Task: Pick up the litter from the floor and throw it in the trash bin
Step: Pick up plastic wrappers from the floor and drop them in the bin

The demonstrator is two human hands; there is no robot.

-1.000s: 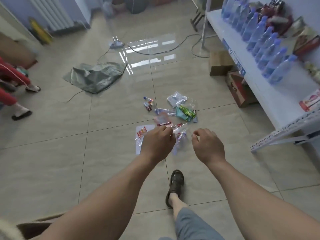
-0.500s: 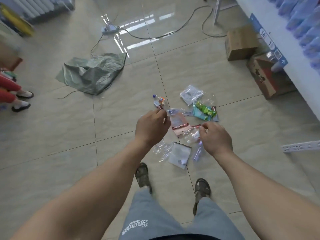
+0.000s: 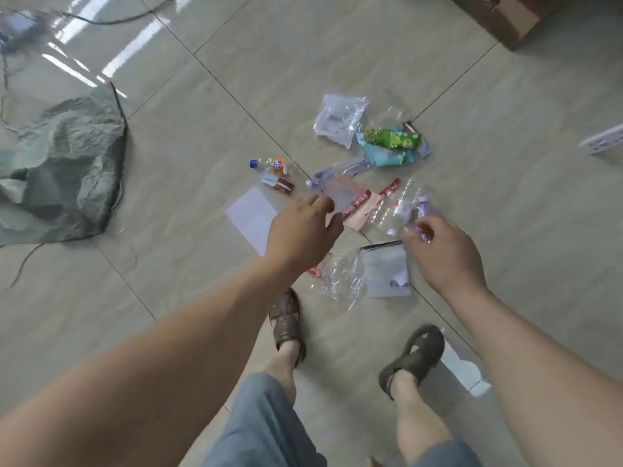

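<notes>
Reaching left hand [image 3: 305, 227] — litter [image 3: 357, 203] clustered, bare tiles [image 3: 522, 183] around

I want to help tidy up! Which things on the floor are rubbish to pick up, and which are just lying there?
Rubbish to pick up:
green snack wrapper
clear plastic bag
small bottle with orange label
white paper
red and pink wrapper

Just lying there:
grey-green sack
cardboard box
cable

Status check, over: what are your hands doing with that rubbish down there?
Left hand open, reaching over pink wrapper. Right hand closing on clear bottle, grip unclear. Litter on floor. No bin visible.
</notes>
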